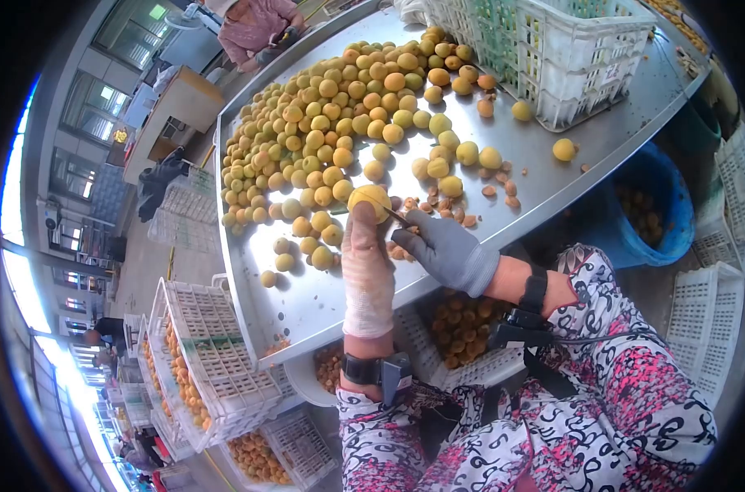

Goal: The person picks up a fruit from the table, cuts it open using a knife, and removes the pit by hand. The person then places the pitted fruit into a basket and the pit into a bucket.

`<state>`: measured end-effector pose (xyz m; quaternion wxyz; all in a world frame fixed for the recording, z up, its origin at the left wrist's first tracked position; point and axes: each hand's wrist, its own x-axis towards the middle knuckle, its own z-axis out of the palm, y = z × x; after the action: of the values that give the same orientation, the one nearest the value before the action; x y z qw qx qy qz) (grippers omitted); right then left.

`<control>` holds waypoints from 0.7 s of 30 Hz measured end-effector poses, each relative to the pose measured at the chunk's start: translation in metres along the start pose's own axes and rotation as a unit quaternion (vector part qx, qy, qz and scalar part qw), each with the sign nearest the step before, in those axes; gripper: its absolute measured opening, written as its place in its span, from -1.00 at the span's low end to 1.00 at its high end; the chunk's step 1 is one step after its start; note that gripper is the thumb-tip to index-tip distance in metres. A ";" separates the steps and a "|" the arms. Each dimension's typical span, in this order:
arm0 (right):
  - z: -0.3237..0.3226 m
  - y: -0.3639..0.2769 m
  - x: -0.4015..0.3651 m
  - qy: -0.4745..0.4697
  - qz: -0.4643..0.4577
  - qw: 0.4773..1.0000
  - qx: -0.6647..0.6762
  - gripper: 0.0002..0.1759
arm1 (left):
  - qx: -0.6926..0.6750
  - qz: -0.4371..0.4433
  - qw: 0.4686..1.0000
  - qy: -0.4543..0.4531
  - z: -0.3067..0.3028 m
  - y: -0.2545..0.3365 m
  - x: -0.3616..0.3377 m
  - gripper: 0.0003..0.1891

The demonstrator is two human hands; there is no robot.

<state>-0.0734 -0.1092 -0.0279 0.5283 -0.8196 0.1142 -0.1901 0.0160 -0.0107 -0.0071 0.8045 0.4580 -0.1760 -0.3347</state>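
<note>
My left hand [367, 275], in a pale stained glove, grips a yellow apricot [369, 198] over the near part of the metal table [303, 324]. Closed around a small, thin-bladed knife [398, 217] is my right hand [453, 252], in a grey glove. The blade meets the right side of the fruit, and its handle is mostly hidden in my fingers. Brown apricot pits [490, 191] lie scattered just beyond my right hand. A large heap of yellow-green apricots [307, 123] spreads across the table ahead and to the left.
A white plastic crate [582, 61] stands on the table at the far right. Below are a blue tub [664, 197], a fruit-filled crate [504, 373] and a white bucket of brown pieces [307, 385]. Crates [217, 353] are stacked at left. Another person [253, 29] stands across the table.
</note>
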 end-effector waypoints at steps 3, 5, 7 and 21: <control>-0.003 0.000 -0.001 -0.018 -0.003 1.000 -0.019 -0.63 | 0.118 0.078 0.988 0.060 -0.003 -0.001 0.001 -0.48; -0.003 0.001 0.000 -0.016 -0.016 1.000 -0.012 -0.62 | 0.129 0.095 0.983 0.092 -0.001 -0.002 0.001 -0.54; 0.000 0.000 0.000 -0.035 0.024 0.999 -0.006 -0.62 | 0.136 0.101 0.980 0.107 0.001 -0.005 0.001 -0.57; 0.009 0.002 0.004 -0.031 0.004 0.998 0.060 -0.55 | 0.053 0.083 0.980 0.172 0.016 -0.007 0.007 -0.64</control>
<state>-0.0663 -0.1041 -0.0324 0.5806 -0.7914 0.0894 -0.1691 0.0083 -0.0279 -0.0051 0.8224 0.5342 -0.0899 -0.1738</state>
